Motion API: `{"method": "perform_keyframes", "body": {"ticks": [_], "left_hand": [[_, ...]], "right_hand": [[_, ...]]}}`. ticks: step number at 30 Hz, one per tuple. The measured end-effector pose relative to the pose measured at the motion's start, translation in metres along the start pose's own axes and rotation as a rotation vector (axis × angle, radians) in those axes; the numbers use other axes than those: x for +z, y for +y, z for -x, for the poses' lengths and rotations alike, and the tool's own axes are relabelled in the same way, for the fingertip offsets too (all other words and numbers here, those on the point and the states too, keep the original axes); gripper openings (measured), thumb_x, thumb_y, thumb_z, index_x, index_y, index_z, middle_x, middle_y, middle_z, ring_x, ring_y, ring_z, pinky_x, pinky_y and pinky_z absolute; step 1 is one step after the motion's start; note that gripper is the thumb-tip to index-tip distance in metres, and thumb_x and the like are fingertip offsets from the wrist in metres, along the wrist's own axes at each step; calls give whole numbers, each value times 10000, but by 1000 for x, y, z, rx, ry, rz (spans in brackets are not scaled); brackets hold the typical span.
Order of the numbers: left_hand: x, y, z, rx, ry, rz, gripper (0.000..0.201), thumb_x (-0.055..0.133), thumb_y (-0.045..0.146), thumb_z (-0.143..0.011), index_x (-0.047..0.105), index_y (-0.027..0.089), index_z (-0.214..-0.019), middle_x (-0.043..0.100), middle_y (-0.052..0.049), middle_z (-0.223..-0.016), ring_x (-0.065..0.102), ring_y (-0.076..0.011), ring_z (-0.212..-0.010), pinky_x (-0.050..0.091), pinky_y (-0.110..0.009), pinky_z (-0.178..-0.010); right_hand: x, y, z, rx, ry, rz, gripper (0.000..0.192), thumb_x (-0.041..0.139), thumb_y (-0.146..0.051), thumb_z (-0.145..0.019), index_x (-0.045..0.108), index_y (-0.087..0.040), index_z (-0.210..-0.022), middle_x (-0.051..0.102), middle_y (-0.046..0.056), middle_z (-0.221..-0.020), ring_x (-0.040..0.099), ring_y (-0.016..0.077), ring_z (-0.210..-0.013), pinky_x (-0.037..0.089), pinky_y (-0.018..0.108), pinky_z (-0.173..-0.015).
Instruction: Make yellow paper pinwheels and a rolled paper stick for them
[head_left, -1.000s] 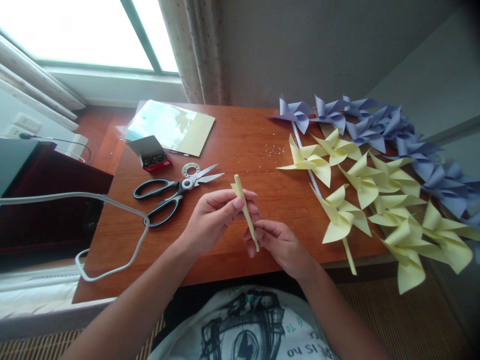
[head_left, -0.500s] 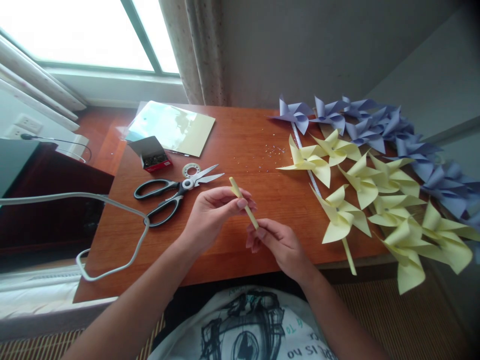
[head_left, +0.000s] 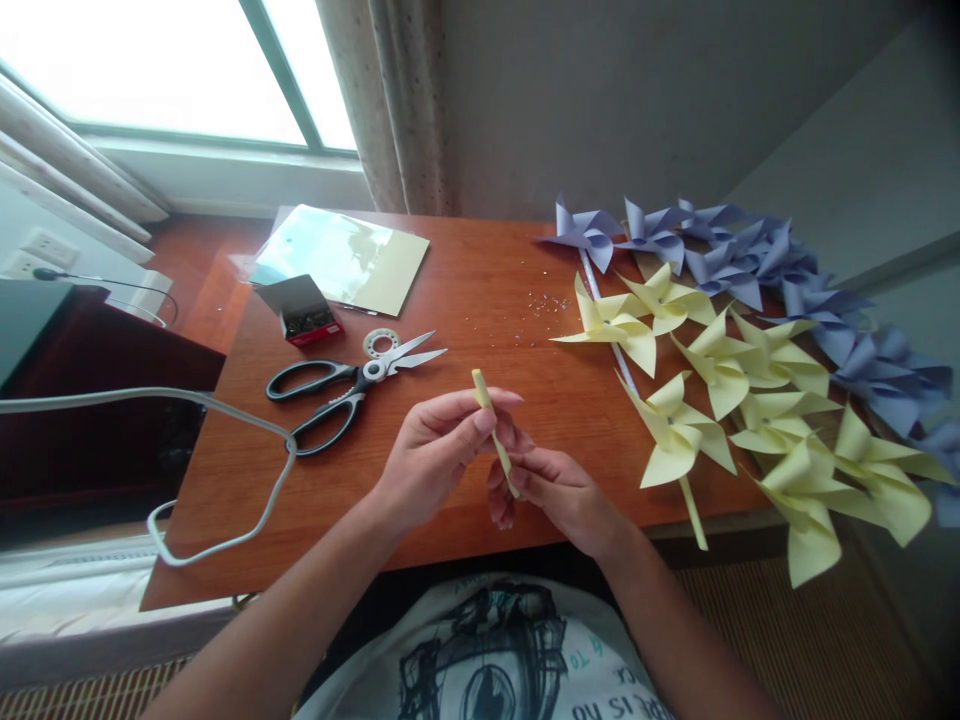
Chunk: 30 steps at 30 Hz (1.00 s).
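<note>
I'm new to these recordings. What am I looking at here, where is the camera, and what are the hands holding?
There is no machine: a person works with two bare hands, and a camera on their head looks forward and down. The left hand and the right hand together pinch a thin rolled yellow paper stick above a wooden table. To the left lie scissors, a tape roll, a small open box and a sheet of yellow paper. To the right are yellow pinwheels, with purple pinwheels behind them. A grey cable loops over the table's left edge.
</note>
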<state>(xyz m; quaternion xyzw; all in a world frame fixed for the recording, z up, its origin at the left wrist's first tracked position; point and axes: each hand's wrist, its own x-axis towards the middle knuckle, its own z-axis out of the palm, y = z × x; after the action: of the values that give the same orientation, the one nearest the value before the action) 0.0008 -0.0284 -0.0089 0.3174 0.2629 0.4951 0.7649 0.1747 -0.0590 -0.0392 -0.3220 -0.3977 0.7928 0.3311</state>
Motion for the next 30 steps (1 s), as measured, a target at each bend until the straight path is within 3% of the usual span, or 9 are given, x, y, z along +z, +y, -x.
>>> {"method": "perform_keyframes", "body": {"ticks": [3,7,9,11,14,16,18,30], "left_hand": [[7,-7,5,5,5,36,170,640,307,-937,760,238,-1036,638,-17,-722,607,-119,-568,478,-206,-465],[11,-9,9,175,17,-123,144,653,256,-936,775,237,-1010,634,-23,-778,613,-121,-701,511,-237,-631],[11,-8,11,275,7,-233,158,649,220,-937,780,242,-1024,648,-34,-826,630,-139,-769,522,-266,-712],[11,-7,11,341,-10,-331,192,627,183,-946,778,245,-1047,662,-46,-852,646,-154,-799,528,-281,-740],[13,-6,11,407,-26,-461,235,601,128,-947,770,237,-1069,687,-58,-867,661,-159,-793,539,-284,-743],[15,-6,10,461,-36,-538,244,606,92,-932,773,230,-1044,690,-56,-862,655,-152,-788,536,-266,-735],[16,-6,8,508,-50,-600,263,613,64,-916,773,231,-1041,682,-51,-866,639,-139,-783,527,-244,-722],[18,-11,5,555,-47,-725,322,627,71,-902,753,266,-1126,634,-38,-881,603,-135,-767,501,-241,-688]], "right_hand": [[4,-4,-2,-33,18,95,311,591,-441,-977,692,-148,-951,698,45,-860,659,158,-792,533,279,-755],[2,-14,1,-84,70,288,271,600,-425,-972,703,-184,-1042,703,34,-986,657,186,-965,516,303,-890],[1,-23,3,-129,182,403,244,621,-388,-963,696,-202,-1103,714,43,-1043,667,206,-1013,521,325,-907],[3,-35,7,-242,346,543,192,629,-325,-961,701,-220,-1105,723,48,-1068,676,208,-1021,527,338,-908],[14,-58,14,-542,497,792,133,622,-175,-949,724,-235,-1011,713,26,-983,669,175,-955,528,320,-867],[24,-70,17,-749,485,900,214,626,-86,-919,726,-234,-1037,702,29,-984,664,174,-948,542,327,-844],[32,-78,19,-826,428,947,269,637,-45,-896,723,-227,-1074,698,41,-1008,664,178,-950,558,333,-823],[36,-85,14,-838,433,934,174,677,-72,-880,711,-203,-989,685,35,-938,651,172,-895,553,334,-784]]}}
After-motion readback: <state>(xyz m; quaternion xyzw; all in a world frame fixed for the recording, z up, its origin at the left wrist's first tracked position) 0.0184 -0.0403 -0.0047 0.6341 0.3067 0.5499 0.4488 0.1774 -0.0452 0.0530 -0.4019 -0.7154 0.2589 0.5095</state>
